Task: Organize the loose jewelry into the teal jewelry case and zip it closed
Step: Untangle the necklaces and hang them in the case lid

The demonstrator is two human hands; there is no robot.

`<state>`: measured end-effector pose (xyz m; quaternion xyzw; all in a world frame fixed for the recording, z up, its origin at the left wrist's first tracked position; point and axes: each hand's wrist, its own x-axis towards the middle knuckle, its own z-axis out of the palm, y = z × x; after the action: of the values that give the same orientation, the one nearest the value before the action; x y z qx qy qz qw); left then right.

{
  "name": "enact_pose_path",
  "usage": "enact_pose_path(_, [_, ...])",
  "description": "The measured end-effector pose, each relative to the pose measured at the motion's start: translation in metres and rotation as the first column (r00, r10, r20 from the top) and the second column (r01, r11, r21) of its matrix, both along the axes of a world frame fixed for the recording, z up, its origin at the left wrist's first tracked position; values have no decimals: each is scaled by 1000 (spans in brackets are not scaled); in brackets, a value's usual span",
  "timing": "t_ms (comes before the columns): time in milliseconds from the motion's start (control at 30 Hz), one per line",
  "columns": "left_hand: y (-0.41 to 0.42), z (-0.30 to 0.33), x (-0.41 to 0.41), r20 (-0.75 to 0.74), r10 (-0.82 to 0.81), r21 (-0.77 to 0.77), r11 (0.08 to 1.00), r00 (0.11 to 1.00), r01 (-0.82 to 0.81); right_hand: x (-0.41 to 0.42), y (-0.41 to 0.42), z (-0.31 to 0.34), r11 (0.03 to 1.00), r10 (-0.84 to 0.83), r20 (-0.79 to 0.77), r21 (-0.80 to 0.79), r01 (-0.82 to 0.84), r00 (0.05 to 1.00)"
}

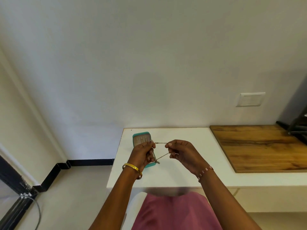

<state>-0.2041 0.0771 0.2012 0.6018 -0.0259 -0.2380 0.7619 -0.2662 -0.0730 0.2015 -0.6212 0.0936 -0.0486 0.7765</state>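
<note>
Item: thin chain [162,156], gold-toned, stretched between both hands above the white worktop [174,173], near its left edge.

Left hand [142,154]: fingers curled, pinching one end of chain; gold bangle [132,168] at wrist.

Right hand [181,154]: fingers curled, pinching the other end; beaded bracelet [205,172] at wrist.

Small pendant or clasp hanging at chain's low point; too small to tell which.

Teal jewelry case [141,138]: lying open at worktop's back left corner, partly hidden behind left hand; pale lining with small pieces inside, not identifiable. Zip not yet closed.

Risks, judged: slack chain liable to knot or snag on case rim if lowered carelessly; loosened pinch likely to drop chain over the left edge to floor; link trapped in zip if left trailing across rim.

Surroundings: wooden board [259,146] on worktop's right side; dark object at far right, unclear; white wall with switch plate [250,99]; pale floor, black skirting, cable at lower left.
</note>
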Motion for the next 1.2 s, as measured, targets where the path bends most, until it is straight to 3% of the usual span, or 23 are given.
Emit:
enact_pose_path(200, [2, -29, 15, -65, 132, 40, 991, 989, -130, 26, 5, -15, 901, -162, 16, -406, 154, 987])
enact_pose_path(333, [4, -50, 29, -3, 169, 114, 979, 986, -167, 54, 10, -24, 801, -169, 98, -566, 194, 981])
enact_pose_path(500, [3, -75, 57, 140, 182, 269, 939, 973, -214, 92, 18, -36, 744, -129, 88, -650, 155, 988])
enact_pose_path(800, [-7, -119, 124, 236, 235, 415, 853, 943, -317, 171, 22, -76, 751, -113, 12, -653, 93, 994])
enact_pose_path(933, [-11, -137, 154, 310, 258, 511, 767, 915, -389, 209, 25, -97, 745, -103, -7, -663, 72, 995])
enact_pose_path(1067, [-13, -153, 173, 414, 354, 503, 679, 839, -535, 235, 29, -120, 701, -102, 13, -709, 81, 995])
enact_pose_path(1200, [-16, -171, 188, 390, 326, 454, 746, 861, -488, 242, 34, -145, 607, -102, 39, -789, 94, 994])
